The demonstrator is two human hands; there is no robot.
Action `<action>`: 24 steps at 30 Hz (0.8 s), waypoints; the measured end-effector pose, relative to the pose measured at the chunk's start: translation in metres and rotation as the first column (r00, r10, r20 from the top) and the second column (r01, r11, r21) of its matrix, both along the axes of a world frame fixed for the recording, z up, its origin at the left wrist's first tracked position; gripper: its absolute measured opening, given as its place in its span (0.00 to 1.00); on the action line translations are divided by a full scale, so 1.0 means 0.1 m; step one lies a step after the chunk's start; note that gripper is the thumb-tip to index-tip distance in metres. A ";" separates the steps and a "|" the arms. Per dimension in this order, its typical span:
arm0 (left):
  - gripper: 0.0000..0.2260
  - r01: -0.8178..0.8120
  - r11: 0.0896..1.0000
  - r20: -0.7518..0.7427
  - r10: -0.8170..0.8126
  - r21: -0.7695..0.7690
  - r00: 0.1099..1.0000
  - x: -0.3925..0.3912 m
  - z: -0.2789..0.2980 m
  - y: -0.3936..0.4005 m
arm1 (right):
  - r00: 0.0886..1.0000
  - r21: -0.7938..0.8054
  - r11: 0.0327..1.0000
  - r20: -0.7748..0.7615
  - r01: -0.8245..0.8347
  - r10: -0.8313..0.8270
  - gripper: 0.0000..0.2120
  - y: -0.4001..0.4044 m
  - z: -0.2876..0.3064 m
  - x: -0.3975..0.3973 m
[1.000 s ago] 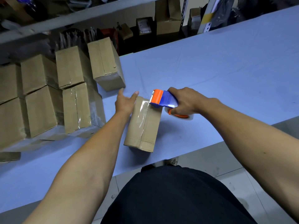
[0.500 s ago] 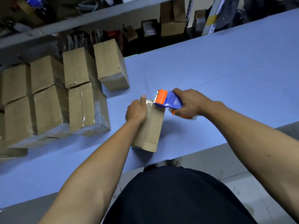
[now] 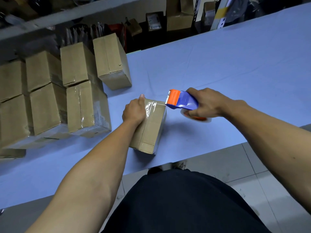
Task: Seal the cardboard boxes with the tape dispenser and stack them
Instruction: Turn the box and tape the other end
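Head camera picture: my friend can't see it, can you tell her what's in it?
A person's left hand holds down a cardboard box on a blue table while the right hand grips a blue and orange tape dispenser at the box's far edge. More boxes sit stacked to the left.

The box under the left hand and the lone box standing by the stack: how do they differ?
The held box lies near the table's front edge; the lone box stands farther back, beside the stack. The left hand presses the held box while the tape dispenser sits at its far edge; nothing touches the lone box. Both are plain brown cardboard of similar shape.
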State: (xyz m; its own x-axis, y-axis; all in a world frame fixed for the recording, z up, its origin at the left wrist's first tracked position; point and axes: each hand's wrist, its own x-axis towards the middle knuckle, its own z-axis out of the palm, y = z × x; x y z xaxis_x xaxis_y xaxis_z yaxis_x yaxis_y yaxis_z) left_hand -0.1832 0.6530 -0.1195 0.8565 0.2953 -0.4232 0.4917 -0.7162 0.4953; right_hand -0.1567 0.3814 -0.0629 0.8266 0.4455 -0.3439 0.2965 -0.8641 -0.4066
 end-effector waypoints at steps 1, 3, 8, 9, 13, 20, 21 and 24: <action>0.28 -0.005 1.000 0.007 0.005 0.005 1.000 -0.01 -0.01 0.00 | 1.000 0.013 1.000 -0.006 -0.003 0.003 0.22 -0.01 0.00 -0.01; 0.28 -0.006 1.000 0.013 0.005 0.013 1.000 -0.01 0.00 -0.01 | 1.000 0.024 1.000 -0.027 0.000 0.001 0.21 -0.05 -0.04 -0.05; 0.28 -0.019 1.000 -0.003 0.019 0.018 1.000 -0.02 0.01 -0.03 | 0.999 0.023 1.000 -0.053 0.001 0.000 0.21 -0.10 -0.11 -0.09; 0.28 -0.021 1.000 -0.003 0.021 0.012 1.000 -0.03 0.01 -0.02 | 0.998 0.028 1.000 -0.055 0.001 0.000 0.21 -0.10 -0.11 -0.09; 0.28 -0.005 1.000 -0.002 0.005 0.026 1.000 -0.01 0.03 -0.06 | 0.998 0.048 0.999 -0.065 0.009 -0.006 0.20 -0.14 -0.16 -0.12; 0.25 -0.044 0.998 0.065 0.041 0.042 0.997 -0.05 0.03 -0.11 | 0.998 0.001 1.000 -0.066 -0.020 0.020 0.21 -0.05 -0.29 -0.11; 0.22 -0.071 0.995 0.111 0.063 0.066 0.992 -0.07 0.04 -0.14 | 0.998 -0.019 1.000 -0.065 -0.025 0.024 0.21 -0.02 -0.29 -0.09; 0.18 -0.075 0.973 0.365 -0.011 0.220 0.931 -0.13 0.06 -0.23 | 0.999 -0.086 0.996 -0.033 -0.027 0.024 0.20 0.04 -0.26 -0.05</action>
State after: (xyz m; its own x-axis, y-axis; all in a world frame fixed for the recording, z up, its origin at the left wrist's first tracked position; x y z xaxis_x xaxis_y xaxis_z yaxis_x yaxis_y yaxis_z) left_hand -0.1965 0.6304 -0.1131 0.9266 0.3759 -0.0051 0.3341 -0.8170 0.4700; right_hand -0.1617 0.3858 -0.0893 0.8033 0.4342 -0.4077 0.3073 -0.8885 -0.3407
